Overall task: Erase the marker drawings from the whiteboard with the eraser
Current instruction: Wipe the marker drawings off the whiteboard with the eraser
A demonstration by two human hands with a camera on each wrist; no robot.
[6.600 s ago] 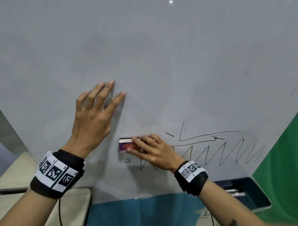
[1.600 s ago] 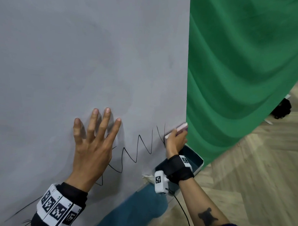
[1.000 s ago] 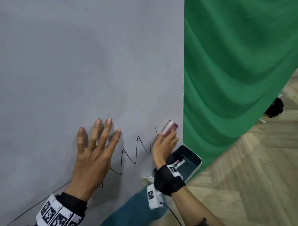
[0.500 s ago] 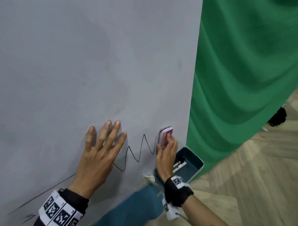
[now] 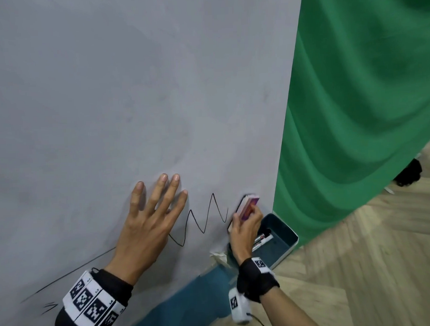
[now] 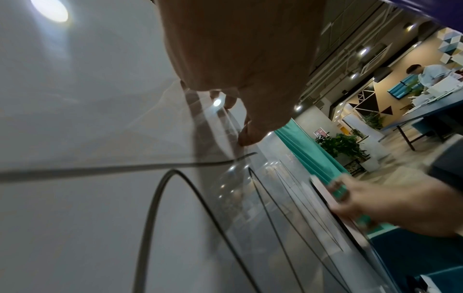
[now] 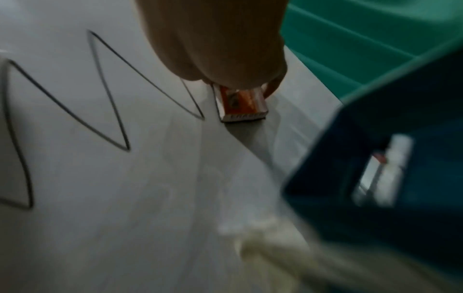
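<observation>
The whiteboard [image 5: 133,92] fills the left of the head view. A black zigzag line [image 5: 203,219] runs along its lower part, and a long black stroke [image 5: 66,275] trails off to the lower left. My right hand [image 5: 245,225] grips the eraser [image 5: 247,206] and presses it flat on the board at the zigzag's right end. The right wrist view shows the eraser [image 7: 240,105] just right of the zigzag [image 7: 110,95]. My left hand [image 5: 152,221] lies flat on the board with fingers spread, left of the zigzag, covering part of the line.
A teal tray [image 5: 282,243] with markers [image 5: 261,240] hangs at the board's lower right corner. A green curtain [image 5: 365,108] hangs right of the board over a wooden floor [image 5: 371,267]. A crumpled bit of tape [image 5: 218,256] sticks at the board's bottom edge.
My right hand has brought the eraser back left from the board's right edge, wiping away the zigzag's rightmost strokes. The left hand has stayed flat on the board.
</observation>
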